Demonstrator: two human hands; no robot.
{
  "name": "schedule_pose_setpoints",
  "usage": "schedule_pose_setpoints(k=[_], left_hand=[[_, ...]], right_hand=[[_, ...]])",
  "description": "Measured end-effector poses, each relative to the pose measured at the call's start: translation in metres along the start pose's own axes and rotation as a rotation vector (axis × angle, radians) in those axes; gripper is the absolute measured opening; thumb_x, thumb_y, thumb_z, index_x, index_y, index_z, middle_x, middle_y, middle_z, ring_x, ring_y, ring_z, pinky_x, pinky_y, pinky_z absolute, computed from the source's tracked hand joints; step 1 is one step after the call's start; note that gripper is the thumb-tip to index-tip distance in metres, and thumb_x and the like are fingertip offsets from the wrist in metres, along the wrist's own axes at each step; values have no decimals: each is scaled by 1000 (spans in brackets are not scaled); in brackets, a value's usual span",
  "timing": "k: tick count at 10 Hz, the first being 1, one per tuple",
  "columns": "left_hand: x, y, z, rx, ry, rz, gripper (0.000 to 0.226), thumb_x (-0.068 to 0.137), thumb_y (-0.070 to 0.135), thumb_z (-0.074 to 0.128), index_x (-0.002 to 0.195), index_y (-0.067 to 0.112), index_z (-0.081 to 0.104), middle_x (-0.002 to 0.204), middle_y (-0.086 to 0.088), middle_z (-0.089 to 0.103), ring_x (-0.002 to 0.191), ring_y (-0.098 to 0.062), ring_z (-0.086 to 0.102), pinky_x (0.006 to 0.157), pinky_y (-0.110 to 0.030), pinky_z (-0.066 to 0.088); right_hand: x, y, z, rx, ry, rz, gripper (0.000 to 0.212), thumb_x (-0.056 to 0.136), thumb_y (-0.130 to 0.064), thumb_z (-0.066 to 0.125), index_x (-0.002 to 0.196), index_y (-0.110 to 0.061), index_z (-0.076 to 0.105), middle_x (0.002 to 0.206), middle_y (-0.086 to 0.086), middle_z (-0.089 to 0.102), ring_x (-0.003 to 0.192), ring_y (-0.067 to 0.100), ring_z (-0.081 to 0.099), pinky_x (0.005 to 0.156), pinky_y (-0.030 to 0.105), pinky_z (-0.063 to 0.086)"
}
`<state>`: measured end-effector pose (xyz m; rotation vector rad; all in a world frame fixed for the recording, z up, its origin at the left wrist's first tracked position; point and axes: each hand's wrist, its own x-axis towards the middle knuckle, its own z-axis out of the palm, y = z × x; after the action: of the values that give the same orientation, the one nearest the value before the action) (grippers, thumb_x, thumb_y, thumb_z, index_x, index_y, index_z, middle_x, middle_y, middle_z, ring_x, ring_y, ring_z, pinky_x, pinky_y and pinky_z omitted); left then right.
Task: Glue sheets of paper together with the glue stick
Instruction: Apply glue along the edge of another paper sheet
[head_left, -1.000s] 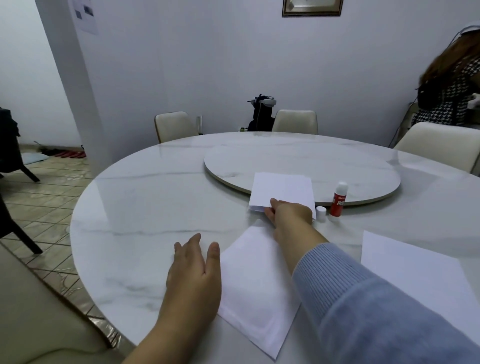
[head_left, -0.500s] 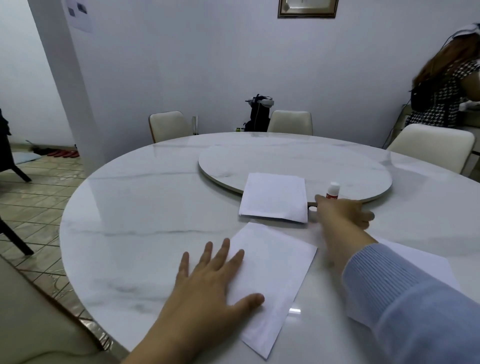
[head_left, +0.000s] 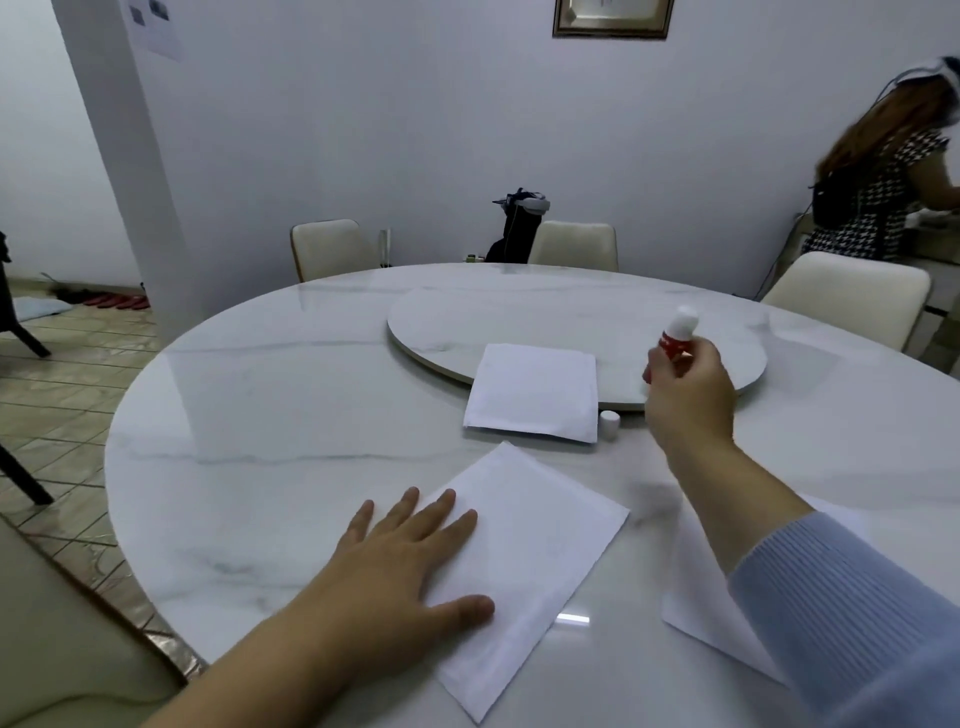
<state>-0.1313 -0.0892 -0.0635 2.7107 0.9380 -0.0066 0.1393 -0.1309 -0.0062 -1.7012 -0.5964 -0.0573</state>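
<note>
My right hand (head_left: 688, 387) holds the red and white glue stick (head_left: 677, 332) raised above the table, its white tip up and uncapped. The small white cap (head_left: 608, 424) stands on the table beside a sheet of paper (head_left: 535, 392) that overlaps the turntable's edge. My left hand (head_left: 400, 561) lies flat with fingers spread on the left part of the near sheet (head_left: 524, 561). A third sheet (head_left: 696, 603) lies to the right, partly hidden under my blue sleeve.
The round marble table (head_left: 260, 415) carries a raised turntable (head_left: 519, 317) in its middle. Cream chairs (head_left: 332, 249) stand around it. A person (head_left: 883, 171) stands at the far right by the wall. A dark bag (head_left: 517, 228) sits behind the far chair.
My right hand let go of the far sheet, moved right, took hold of the glue stick and lifted it off the table. My left hand slid onto the near sheet and spread flat.
</note>
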Motion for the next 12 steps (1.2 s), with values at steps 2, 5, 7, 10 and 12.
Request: schedule_pose_setpoints(k=[2,5,7,10,12], left_hand=[[12,0,-47,20,-146,23,62,92,47,48,143,54,14,153,24,-13,142,-4,-22,112,-36,-19],[44,60,22,12,114,-52,66,95,52,23,152,27,2,160,8,-7,146,-7,-10,119,-33,-10],[43,60,24,38,126,-51,66,94,54,20,151,30,-3,159,12,-10,146,-4,-10,119,-30,-6],[44,59,26,42,133,-49,66,94,54,20,151,30,-4,160,12,-10,146,-4,-10,120,-31,-6],[44,59,25,49,120,-48,66,94,54,19,151,30,-4,160,12,-10,146,-4,-10,120,-31,-6]], right_hand=[[-32,-11,-44,225,-376,-6,23,79,-18,75,99,-22,65,78,-1,65,53,4,58,58,25,48],[-65,26,-24,383,-436,181,19,72,-12,80,90,-16,73,76,-12,74,69,1,66,73,19,49],[-70,23,-11,233,-524,1,12,85,-13,68,96,-16,65,76,4,70,56,2,59,59,17,48],[-74,22,-7,107,-552,-54,3,83,-18,67,84,-19,65,78,4,70,72,17,62,79,40,53],[-71,19,-16,28,-557,-108,5,79,-12,66,78,-16,64,72,2,66,62,11,55,65,30,48]])
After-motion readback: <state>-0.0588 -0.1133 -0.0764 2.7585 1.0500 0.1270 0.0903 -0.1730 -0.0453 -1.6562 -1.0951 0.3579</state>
